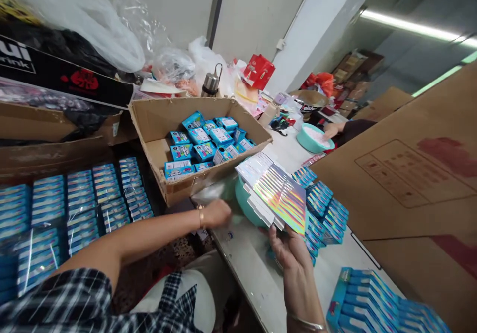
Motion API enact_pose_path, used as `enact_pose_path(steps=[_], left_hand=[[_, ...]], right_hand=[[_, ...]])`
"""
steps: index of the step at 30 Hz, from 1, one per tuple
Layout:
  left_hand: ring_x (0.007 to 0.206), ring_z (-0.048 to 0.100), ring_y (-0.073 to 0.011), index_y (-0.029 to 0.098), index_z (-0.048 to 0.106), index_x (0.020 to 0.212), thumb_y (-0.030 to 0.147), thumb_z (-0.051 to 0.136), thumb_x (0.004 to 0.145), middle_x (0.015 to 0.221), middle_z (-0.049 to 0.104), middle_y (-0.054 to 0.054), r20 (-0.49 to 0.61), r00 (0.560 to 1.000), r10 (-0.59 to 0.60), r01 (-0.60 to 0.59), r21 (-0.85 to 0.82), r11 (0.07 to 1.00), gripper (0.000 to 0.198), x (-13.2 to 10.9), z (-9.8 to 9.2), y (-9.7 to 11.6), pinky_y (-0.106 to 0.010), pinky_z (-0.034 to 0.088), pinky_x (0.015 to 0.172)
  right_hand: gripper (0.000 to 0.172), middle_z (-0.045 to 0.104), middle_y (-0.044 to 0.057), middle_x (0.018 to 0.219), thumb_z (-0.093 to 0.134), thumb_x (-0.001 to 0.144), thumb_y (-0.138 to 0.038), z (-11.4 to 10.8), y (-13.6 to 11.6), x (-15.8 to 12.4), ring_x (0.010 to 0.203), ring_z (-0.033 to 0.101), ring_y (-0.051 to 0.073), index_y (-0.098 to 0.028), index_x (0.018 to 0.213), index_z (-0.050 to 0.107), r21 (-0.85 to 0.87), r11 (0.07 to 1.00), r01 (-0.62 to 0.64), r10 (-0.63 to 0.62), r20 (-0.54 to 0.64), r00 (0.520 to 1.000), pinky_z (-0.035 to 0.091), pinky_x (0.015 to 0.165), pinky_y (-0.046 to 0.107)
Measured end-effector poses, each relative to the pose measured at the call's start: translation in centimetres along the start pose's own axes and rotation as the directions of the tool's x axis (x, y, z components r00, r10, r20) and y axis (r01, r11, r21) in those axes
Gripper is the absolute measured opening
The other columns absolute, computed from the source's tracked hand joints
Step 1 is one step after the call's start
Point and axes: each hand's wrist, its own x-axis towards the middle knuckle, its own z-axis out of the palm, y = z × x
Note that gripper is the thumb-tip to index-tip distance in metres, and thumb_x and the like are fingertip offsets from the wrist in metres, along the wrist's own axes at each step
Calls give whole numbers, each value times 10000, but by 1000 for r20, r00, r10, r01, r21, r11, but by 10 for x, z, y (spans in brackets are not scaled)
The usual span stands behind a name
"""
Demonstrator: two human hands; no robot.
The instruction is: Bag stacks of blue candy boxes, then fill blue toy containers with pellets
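Observation:
My right hand [294, 253] grips the near edge of a stack of flat cardboard cartons [279, 194], with a rainbow-shiny face and white tabs. The stack is tilted over a mint-green basin [248, 206] and hides most of it. My left hand [218, 213], curled and slightly blurred, is at the table's near edge, left of the basin. What its fingers hold, if anything, is hidden. Just beyond it is some clear plastic [214, 191]. Blue display boxes in rows [324, 206] stand right of the cartons.
An open cardboard box [149, 146] holds several small blue boxes [204, 150]. Packed blue boxes [80, 199] fill the lower left. More blue displays [367, 298] stand at front right, beside a large carton [421, 174]. Another person's hand [333, 130] is in a far basin [316, 146].

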Motion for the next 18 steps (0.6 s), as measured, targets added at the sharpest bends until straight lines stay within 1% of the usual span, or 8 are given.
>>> enact_pose_path(steps=[2, 4, 6, 8, 11, 13, 15, 18], left_hand=[[641, 634, -158, 144, 654, 722, 148, 627, 804, 705, 697, -46, 53, 986, 160, -160, 5, 987, 86, -21, 1, 36, -242, 429, 550], [668, 644, -180, 153, 646, 803, 157, 598, 830, 754, 704, -51, 86, 956, 281, -283, 13, 959, 56, -41, 8, 70, -266, 431, 537], [703, 654, -202, 137, 630, 842, 147, 548, 866, 784, 697, -69, 114, 939, 324, -329, 36, 944, 86, -56, 19, 95, -289, 441, 546], [742, 663, -219, 124, 623, 870, 136, 527, 881, 819, 696, -84, 150, 943, 297, -306, 38, 951, 98, -64, 29, 111, -302, 454, 567], [803, 672, -242, 120, 630, 920, 118, 508, 892, 879, 705, -99, 222, 951, 216, -227, 21, 974, 125, -66, 37, 124, -322, 478, 614], [852, 672, -254, 125, 633, 949, 87, 487, 888, 921, 708, -100, 265, 949, 171, -181, 15, 983, 163, -65, 35, 128, -333, 492, 665], [886, 664, -245, 146, 635, 954, 52, 461, 874, 952, 707, -86, 295, 944, 144, -149, -7, 989, 213, -66, 27, 127, -328, 494, 717], [903, 646, -228, 180, 635, 927, -2, 401, 843, 963, 698, -61, 315, 944, 99, -91, -40, 995, 308, -68, 6, 118, -314, 480, 759]], right_hand=[[215, 730, 52, 1009, 696, 790, -177, 1, 2, 1, 963, 695, 204, -224, 999, 691, -5, 1000, 11, -11, 6, 1000, 602, 626, 239], [267, 731, 48, 1025, 675, 807, -173, 4, 9, 0, 921, 701, 185, -230, 1068, 676, 2, 1000, 26, -26, 3, 1000, 596, 626, 234], [324, 735, 40, 1012, 647, 825, -166, 9, 20, -3, 857, 705, 162, -232, 1143, 647, 31, 999, 30, -30, -12, 999, 589, 619, 225], [360, 738, 28, 968, 632, 832, -157, 14, 34, -9, 799, 702, 146, -224, 1185, 619, 72, 997, 31, -31, 1, 1000, 590, 634, 233], [327, 732, 35, 915, 666, 801, -168, 15, 50, -19, 805, 707, 168, -179, 1125, 631, 48, 999, 9, -13, 87, 996, 592, 665, 269], [312, 723, 65, 936, 739, 753, -224, 7, 54, -27, 850, 712, 205, -143, 1041, 647, -28, 1000, 12, -8, 139, 990, 583, 663, 282], [399, 707, 90, 1013, 806, 705, -317, -9, 54, -37, 867, 709, 223, -132, 1022, 651, -118, 988, 100, -81, 157, 984, 564, 645, 279], [519, 687, 106, 1099, 807, 708, -452, -49, 54, -56, 878, 691, 202, -145, 1096, 651, -259, 919, 298, -276, 121, 954, 535, 653, 262]])
